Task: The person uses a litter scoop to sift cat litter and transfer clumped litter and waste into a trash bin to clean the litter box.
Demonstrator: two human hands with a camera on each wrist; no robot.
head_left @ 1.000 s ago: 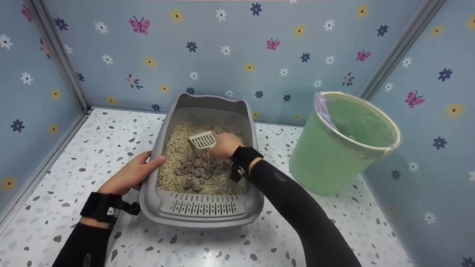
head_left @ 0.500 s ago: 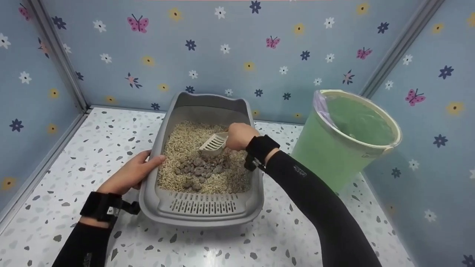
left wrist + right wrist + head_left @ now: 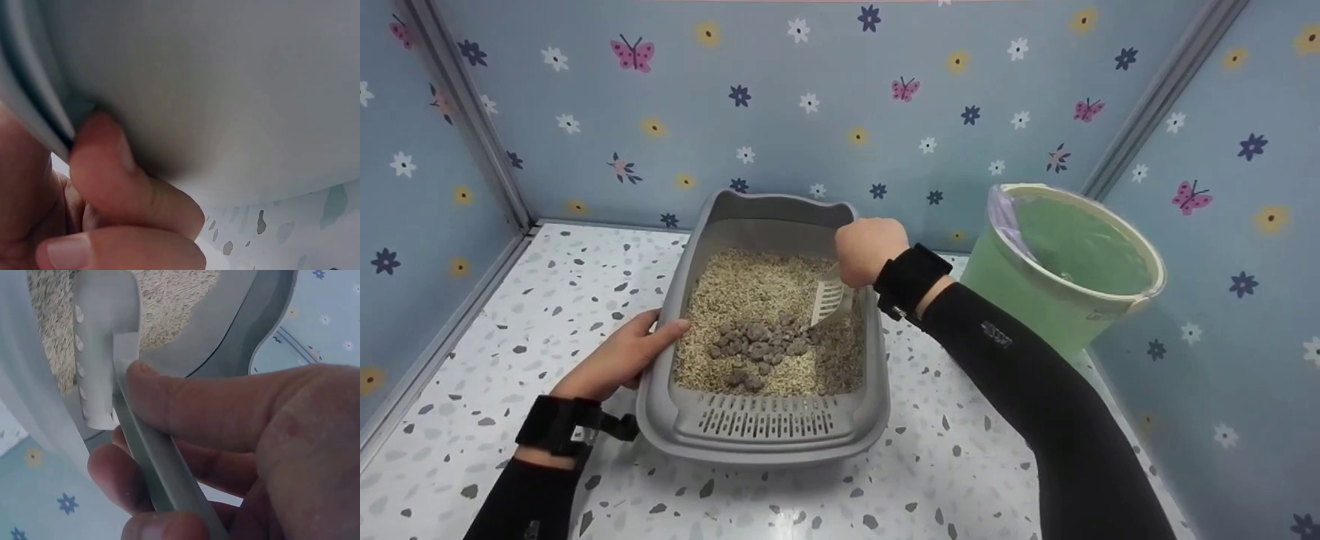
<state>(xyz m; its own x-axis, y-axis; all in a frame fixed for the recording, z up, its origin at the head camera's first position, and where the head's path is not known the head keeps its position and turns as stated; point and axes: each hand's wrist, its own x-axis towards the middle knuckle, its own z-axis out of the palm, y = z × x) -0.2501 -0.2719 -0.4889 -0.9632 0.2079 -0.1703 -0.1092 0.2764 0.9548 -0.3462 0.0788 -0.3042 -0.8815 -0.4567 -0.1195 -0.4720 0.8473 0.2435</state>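
A grey litter box (image 3: 765,448) holds beige pellet litter (image 3: 750,281) with a heap of grey-brown clumps (image 3: 757,341) near its middle. My left hand (image 3: 619,356) grips the box's left rim, thumb on top; the left wrist view shows its fingers (image 3: 129,191) curled under the edge. In my right hand (image 3: 872,251), above the box's right side, is a slotted litter scoop (image 3: 830,296). The scoop's head is tipped steeply, its lower edge right at the clumps. The right wrist view shows thumb and fingers wrapped round the scoop's handle (image 3: 163,467).
A green bin (image 3: 1020,300) with a cream rim and a plastic liner stands on the right, beyond my right forearm. Patterned blue walls (image 3: 810,60) enclose the speckled white surface (image 3: 720,502) at the back and both sides.
My right hand has moved up and right with the scoop, tilting its head from nearly flat to steep. The left hand keeps its hold on the rim.
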